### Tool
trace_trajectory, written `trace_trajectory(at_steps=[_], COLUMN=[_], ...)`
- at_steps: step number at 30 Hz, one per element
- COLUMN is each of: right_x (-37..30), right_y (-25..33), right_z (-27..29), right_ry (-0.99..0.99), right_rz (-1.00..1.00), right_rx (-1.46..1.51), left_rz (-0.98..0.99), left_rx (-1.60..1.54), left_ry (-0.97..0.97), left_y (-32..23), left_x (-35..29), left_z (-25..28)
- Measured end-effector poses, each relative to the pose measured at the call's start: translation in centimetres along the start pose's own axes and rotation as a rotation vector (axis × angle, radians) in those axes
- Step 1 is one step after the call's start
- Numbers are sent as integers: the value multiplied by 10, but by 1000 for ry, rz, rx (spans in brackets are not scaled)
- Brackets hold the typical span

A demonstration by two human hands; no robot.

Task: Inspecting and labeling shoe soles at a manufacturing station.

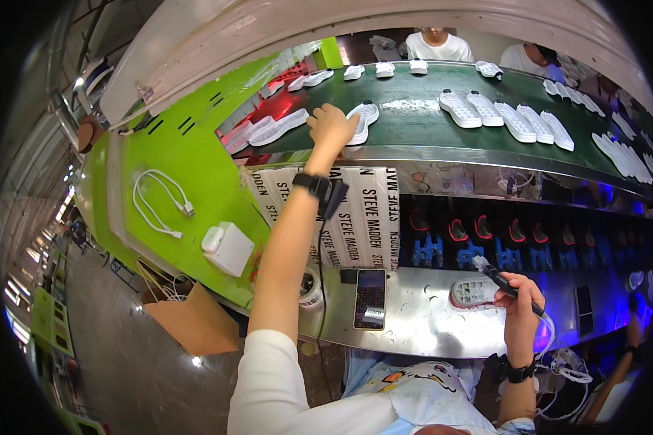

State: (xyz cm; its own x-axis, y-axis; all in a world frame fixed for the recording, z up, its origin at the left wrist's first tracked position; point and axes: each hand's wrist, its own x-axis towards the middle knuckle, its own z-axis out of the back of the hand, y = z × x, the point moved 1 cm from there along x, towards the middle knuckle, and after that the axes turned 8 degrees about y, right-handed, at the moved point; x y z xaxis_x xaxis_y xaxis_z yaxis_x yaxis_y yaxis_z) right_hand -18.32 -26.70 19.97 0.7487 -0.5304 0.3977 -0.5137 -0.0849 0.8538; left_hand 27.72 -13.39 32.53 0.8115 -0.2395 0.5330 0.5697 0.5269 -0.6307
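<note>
Touching a white sole [365,123] by the belt's [406,132] near edge, the left hand [332,129] is half open; I can't tell its grip. The curled right hand [522,301] holds a black tool [502,280]; if its cord [550,330] snags, it could bump the worktop's [428,326] gray sole [471,291].

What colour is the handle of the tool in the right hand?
The handle is black, best seen in the head view.

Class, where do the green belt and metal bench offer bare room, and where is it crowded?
Green belt: bare between the white sole by the left hand and the five-sole group. Metal bench: bare between the phone and the grey sole. Crowded: the belt's right side, with several sole groups.
</note>
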Motion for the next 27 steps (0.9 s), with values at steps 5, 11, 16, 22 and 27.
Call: trace_trajectory(at_steps=[5,11,16,22,27], right_x=[-8,-15,-17,-38,-30], right_y=[-1,-4,-32,-67,-75], right_z=[-5,2,-42,-48,-38], right_ry=[-74,-77,314,366,223], right_rz=[-79,-168,-588,-78,-129], right_rx=[39,38,-52,-548,-458], left_rz=[133,215,684,1057,1009], left_rx=[-346,-1149,-1884,-2082,-2144], left_ry=[363,573,871,737,802], left_y=[34,-37,19,21,14], left_x=[16,-182,-357,-421,-408], left_z=[26,39,-55,-107,-103])
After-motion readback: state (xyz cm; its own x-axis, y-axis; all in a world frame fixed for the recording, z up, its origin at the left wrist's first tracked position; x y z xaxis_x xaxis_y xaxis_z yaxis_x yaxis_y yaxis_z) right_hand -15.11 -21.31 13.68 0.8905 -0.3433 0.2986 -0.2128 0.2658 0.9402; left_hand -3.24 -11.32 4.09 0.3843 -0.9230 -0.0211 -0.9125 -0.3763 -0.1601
